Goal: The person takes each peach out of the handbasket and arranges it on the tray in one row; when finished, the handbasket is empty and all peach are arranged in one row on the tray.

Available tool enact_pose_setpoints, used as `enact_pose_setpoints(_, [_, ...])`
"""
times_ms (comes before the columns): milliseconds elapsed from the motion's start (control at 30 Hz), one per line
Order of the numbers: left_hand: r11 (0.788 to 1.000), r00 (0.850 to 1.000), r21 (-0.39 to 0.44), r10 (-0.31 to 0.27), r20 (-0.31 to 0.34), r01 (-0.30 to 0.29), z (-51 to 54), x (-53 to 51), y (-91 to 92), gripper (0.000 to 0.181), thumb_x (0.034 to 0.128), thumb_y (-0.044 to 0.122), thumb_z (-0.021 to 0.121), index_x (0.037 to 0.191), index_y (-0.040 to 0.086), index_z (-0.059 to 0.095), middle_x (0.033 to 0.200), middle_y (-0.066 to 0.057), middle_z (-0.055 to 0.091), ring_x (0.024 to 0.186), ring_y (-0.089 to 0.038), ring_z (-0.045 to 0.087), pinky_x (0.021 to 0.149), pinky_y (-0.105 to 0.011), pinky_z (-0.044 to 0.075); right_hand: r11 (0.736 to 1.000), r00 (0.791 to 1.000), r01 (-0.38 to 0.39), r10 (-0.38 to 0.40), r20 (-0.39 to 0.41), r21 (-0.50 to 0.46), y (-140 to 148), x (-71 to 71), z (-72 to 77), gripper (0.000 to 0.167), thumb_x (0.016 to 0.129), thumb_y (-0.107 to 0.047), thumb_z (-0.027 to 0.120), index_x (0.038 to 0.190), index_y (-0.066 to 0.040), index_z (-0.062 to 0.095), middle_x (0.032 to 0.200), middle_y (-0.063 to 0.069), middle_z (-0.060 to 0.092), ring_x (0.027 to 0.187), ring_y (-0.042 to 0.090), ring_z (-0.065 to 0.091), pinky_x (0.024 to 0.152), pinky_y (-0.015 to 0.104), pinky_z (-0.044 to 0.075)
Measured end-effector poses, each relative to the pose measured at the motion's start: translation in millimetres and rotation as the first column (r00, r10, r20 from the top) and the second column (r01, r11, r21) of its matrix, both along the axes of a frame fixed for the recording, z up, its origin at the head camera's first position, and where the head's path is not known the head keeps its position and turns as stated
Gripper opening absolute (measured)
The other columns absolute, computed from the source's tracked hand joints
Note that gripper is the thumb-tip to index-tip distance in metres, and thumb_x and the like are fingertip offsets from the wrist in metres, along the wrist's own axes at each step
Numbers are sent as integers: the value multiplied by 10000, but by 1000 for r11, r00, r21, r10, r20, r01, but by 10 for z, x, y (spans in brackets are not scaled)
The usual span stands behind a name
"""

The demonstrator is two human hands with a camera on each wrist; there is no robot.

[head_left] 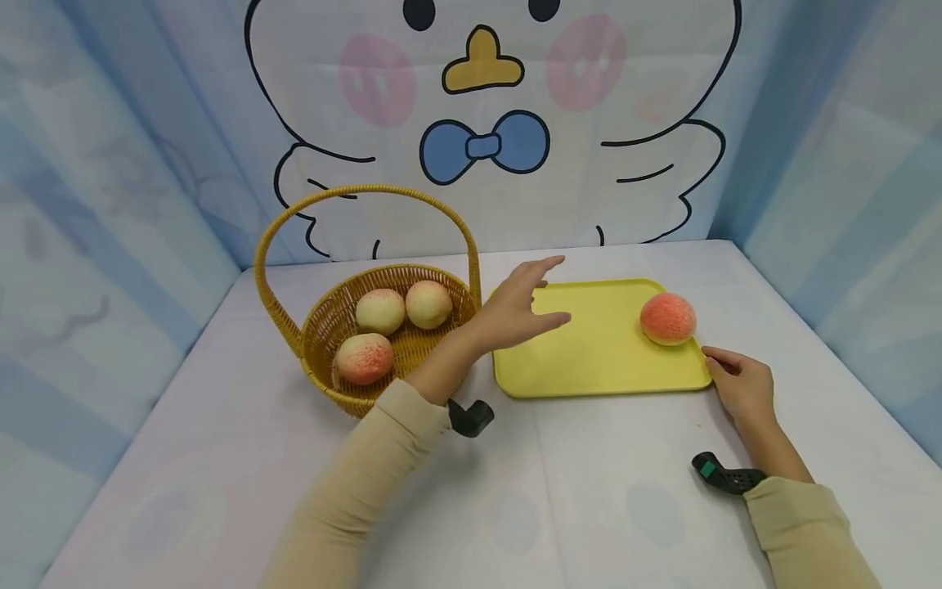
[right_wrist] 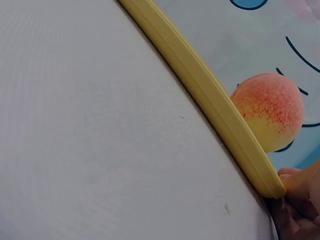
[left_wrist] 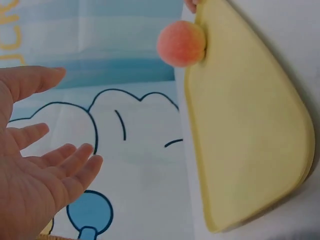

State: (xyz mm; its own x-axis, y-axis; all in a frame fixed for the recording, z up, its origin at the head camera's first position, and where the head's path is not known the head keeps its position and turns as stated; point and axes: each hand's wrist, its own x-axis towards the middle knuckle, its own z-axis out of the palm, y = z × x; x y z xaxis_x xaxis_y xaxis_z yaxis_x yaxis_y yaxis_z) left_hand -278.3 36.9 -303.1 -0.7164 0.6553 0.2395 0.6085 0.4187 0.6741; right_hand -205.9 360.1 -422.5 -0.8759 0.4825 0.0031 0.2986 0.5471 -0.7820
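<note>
My left hand (head_left: 513, 311) hovers between the basket and the tray, its fingers spread and nothing in them; the left wrist view shows the same bare palm (left_wrist: 40, 185). A yellow tray (head_left: 574, 360) lies flat on the table. At its near right corner my right hand (head_left: 745, 393) pinches the rim, the thumb above and other fingers lower in the right wrist view. One red peach (head_left: 668, 319) sits on the tray's right side, close to that hand. A woven basket (head_left: 316, 360) on the left holds a reddish peach (head_left: 364, 358) and two paler peaches (head_left: 380, 312).
The basket's tall arched handle (head_left: 368, 190) rises beside my left forearm. Behind the table (head_left: 515, 507) hangs a curtain (head_left: 574, 204) with a cartoon figure, and blue-white curtains close off both sides. Each wrist wears a black camera mount (head_left: 471, 419).
</note>
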Motion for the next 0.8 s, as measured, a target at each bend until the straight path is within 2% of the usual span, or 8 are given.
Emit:
enact_pose_setpoints(167, [999, 1000, 42, -27, -15, 27, 184, 15, -289, 712, 858, 235, 656, 1447, 163, 263, 1415, -54, 314, 1211, -175, 413, 960, -301, 377, 1000, 1000, 5, -5, 0, -4, -3, 1, 7, 374, 968, -174, 433, 1262, 38, 525, 1250, 219, 509, 1049, 244, 451, 643, 83, 364])
enact_pose_setpoints(267, [996, 998, 75, -39, -51, 43, 269, 15, -456, 682, 855, 212, 660, 1431, 152, 299, 1404, -46, 341, 1203, -164, 424, 960, -305, 377, 1000, 1000, 3, -3, -2, -12, -3, 2, 11, 373, 969, -166, 428, 1263, 43, 521, 1251, 227, 505, 1071, 265, 447, 620, 69, 355])
enact_pose_setpoints(367, [991, 995, 119, -52, -89, 62, 322, 3, -609, 641, 852, 188, 664, 1407, 138, 347, 1395, -34, 369, 1189, -155, 438, 953, -330, 386, 1000, 1000, 1, -1, -4, -11, -6, 1, 16, 374, 969, -165, 425, 1265, 43, 519, 1252, 229, 503, 1085, 276, 443, 615, 67, 349])
enact_pose_setpoints(500, [978, 991, 190, -69, -115, 90, 341, -38, -779, 593, 841, 144, 676, 1367, 110, 404, 1364, -43, 416, 1166, -169, 462, 942, -377, 401, 1000, 1000, 6, -6, 2, -2, -5, -7, 11, 376, 970, -177, 430, 1264, 37, 523, 1256, 220, 506, 1078, 271, 446, 658, 97, 370])
enact_pose_setpoints(600, [969, 991, 225, -78, -106, 100, 326, -86, -887, 556, 836, 108, 679, 1336, 81, 437, 1331, -54, 453, 1161, -200, 471, 943, -373, 402, 1000, 1000, 13, -13, 7, -3, -5, -12, 5, 378, 970, -184, 432, 1266, 34, 523, 1264, 218, 503, 1088, 277, 447, 684, 121, 381])
enact_pose_setpoints(700, [957, 994, 274, -83, -64, 97, 314, -111, -977, 514, 844, 55, 657, 1314, 32, 450, 1310, -93, 467, 1165, -252, 463, 951, -395, 392, 1000, 1000, 17, -17, 10, -5, -8, -12, 3, 376, 970, -178, 430, 1267, 35, 522, 1265, 220, 501, 1095, 283, 445, 672, 106, 377])
enact_pose_setpoints(800, [941, 997, 330, -76, -18, 77, 358, -67, -1043, 482, 851, -4, 624, 1297, -33, 442, 1303, -169, 453, 1169, -297, 450, 958, -447, 375, 1000, 1000, 14, -14, 12, 1, -12, -15, 3, 373, 970, -168, 425, 1267, 37, 520, 1260, 222, 503, 1097, 286, 444, 659, 88, 366])
